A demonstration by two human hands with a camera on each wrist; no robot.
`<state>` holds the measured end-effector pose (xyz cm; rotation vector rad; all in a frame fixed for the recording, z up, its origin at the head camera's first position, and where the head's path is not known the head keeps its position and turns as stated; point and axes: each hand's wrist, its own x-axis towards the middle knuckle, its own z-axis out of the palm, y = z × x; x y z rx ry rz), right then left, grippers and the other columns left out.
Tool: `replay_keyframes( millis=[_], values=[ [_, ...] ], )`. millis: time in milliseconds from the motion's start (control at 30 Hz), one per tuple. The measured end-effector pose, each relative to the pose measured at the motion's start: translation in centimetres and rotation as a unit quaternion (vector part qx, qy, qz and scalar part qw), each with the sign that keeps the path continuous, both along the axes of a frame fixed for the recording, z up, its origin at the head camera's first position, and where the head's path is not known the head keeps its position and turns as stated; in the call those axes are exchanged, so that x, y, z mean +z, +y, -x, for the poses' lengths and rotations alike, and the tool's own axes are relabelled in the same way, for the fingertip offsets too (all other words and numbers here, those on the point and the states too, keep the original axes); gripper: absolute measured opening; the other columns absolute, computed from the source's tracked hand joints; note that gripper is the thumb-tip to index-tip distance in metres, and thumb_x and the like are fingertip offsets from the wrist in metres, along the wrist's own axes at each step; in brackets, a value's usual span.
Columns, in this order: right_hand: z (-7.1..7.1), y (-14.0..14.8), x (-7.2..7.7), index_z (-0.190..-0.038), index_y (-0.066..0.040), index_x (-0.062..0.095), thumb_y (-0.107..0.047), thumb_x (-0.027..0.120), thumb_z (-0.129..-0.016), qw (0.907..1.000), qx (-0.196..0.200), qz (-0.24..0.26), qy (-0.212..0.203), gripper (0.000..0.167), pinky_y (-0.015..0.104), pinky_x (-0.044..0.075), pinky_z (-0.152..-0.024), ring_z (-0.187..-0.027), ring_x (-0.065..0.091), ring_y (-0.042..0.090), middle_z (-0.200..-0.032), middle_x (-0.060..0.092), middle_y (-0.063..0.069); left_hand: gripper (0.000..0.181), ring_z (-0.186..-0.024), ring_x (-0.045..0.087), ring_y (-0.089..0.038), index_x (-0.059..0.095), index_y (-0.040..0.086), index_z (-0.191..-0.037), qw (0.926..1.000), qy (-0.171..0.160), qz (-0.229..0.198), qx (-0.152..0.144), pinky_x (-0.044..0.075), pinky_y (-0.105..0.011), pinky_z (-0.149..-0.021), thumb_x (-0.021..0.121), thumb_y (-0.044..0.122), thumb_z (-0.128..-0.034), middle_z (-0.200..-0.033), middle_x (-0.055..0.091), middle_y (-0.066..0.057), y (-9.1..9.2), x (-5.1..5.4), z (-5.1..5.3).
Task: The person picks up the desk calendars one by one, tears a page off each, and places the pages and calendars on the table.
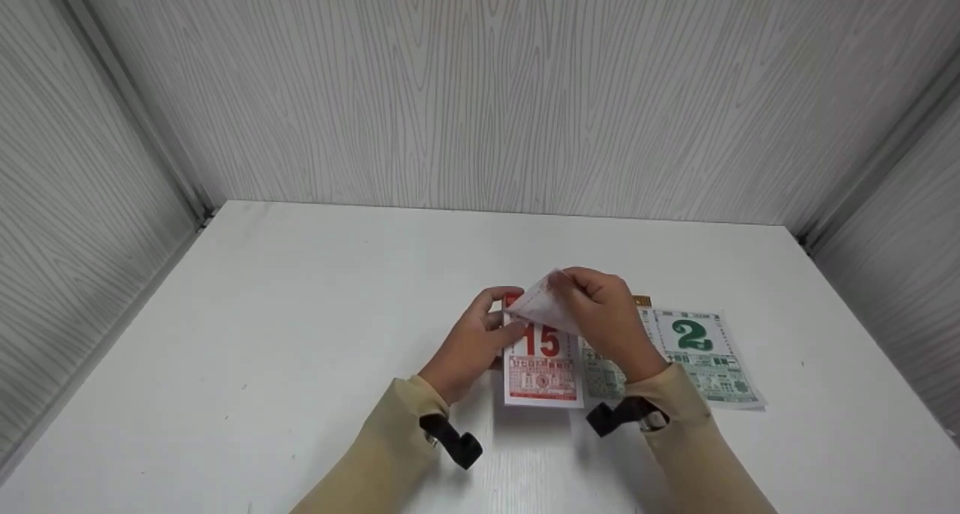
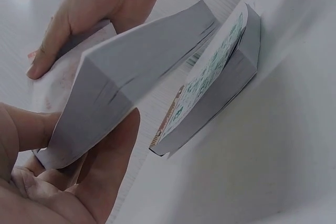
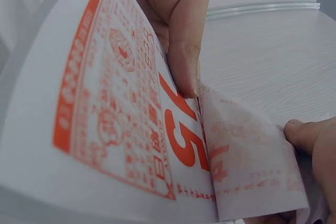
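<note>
A thick tear-off calendar pad [image 1: 544, 385] with a red 15 on its face is gripped by my left hand [image 1: 476, 345] along its left side, the thumb lying on the face. In the left wrist view, the fingers of that hand go under the pad [image 2: 115, 77]. My right hand [image 1: 611, 315] pinches a thin page [image 1: 541, 308], lifted and folded back over the upper part of the pad. Red print shows through the page [image 3: 247, 166] in the right wrist view, where its edge still meets the pad near the left thumb [image 3: 184, 61].
A second thick pad [image 1: 604, 379] with green print lies on the white table [image 1: 337, 334], partly hidden beneath my right hand. To its right is a sheet [image 1: 716, 371] with a green 2. Wood-grain panels [image 1: 480, 94] stand behind and at both sides.
</note>
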<state>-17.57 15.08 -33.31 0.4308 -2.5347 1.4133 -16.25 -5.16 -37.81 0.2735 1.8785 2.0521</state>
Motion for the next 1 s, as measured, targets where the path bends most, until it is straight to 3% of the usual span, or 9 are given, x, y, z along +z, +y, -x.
replay_keyframes(
  millis=[133,333,433,567,767,1000],
  values=[
    [0.0,0.3,0.3,-0.105,-0.010,0.079,-0.023,0.060,-0.106,0.9995,0.013,-0.025,0.013,0.023,0.026,0.040,-0.062,-0.065,0.048,0.016,-0.084,0.071,0.003,0.044,-0.093,0.073,-0.026,0.047,0.027,-0.145,1.0000,-0.004,-0.003,-0.003,0.060,-0.036,-0.074,0.062,0.018,-0.1042,-0.118,0.072,-0.008,0.1,0.0,-0.1],
    [0.8,0.2,1.7,-0.110,-0.010,0.078,-0.021,0.062,-0.106,0.9878,0.046,-0.118,0.091,0.020,0.029,0.050,-0.070,-0.075,0.061,0.012,-0.100,0.077,0.000,0.045,-0.094,0.073,-0.026,0.047,0.027,-0.146,1.0000,-0.009,-0.004,0.001,0.060,-0.036,-0.074,0.062,0.018,-0.1039,-0.119,0.072,-0.008,0.0,0.0,-0.1],
    [1.5,0.2,2.1,-0.109,-0.009,0.079,-0.018,0.062,-0.105,0.9847,0.058,-0.128,0.103,0.019,0.031,0.051,-0.072,-0.077,0.062,0.013,-0.102,0.078,0.002,0.046,-0.095,0.074,-0.027,0.046,0.027,-0.146,0.9999,-0.011,-0.009,-0.002,0.060,-0.036,-0.074,0.061,0.019,-0.1041,-0.120,0.072,-0.008,0.0,0.1,-0.1],
    [2.4,0.2,2.2,-0.109,-0.011,0.079,-0.019,0.062,-0.106,0.9907,0.069,-0.097,0.066,0.020,0.030,0.047,-0.071,-0.074,0.057,0.014,-0.101,0.077,0.001,0.047,-0.095,0.074,-0.027,0.045,0.026,-0.148,0.9998,-0.010,-0.016,-0.004,0.061,-0.036,-0.074,0.061,0.019,-0.1045,-0.120,0.072,-0.008,0.0,0.1,0.0],
    [3.3,0.0,2.4,-0.102,-0.011,0.079,-0.029,0.059,-0.107,0.9969,0.062,-0.048,0.003,0.027,0.031,0.043,-0.066,-0.067,0.047,0.018,-0.086,0.068,0.005,0.053,-0.096,0.074,-0.027,0.043,0.026,-0.150,0.9998,-0.005,-0.019,-0.005,0.060,-0.036,-0.075,0.065,0.020,-0.1028,-0.121,0.072,-0.008,-0.1,0.0,0.1],
    [3.8,-0.4,2.8,-0.114,-0.012,0.079,-0.025,0.060,-0.106,0.9982,0.050,-0.033,-0.009,0.024,0.033,0.052,-0.085,-0.103,0.066,0.014,-0.114,0.075,0.003,0.055,-0.099,0.073,-0.033,0.043,0.028,-0.149,0.9992,0.001,-0.038,0.012,0.061,-0.037,-0.074,0.068,0.020,-0.1017,-0.123,0.071,-0.010,-0.2,0.3,0.1]
  ],
)
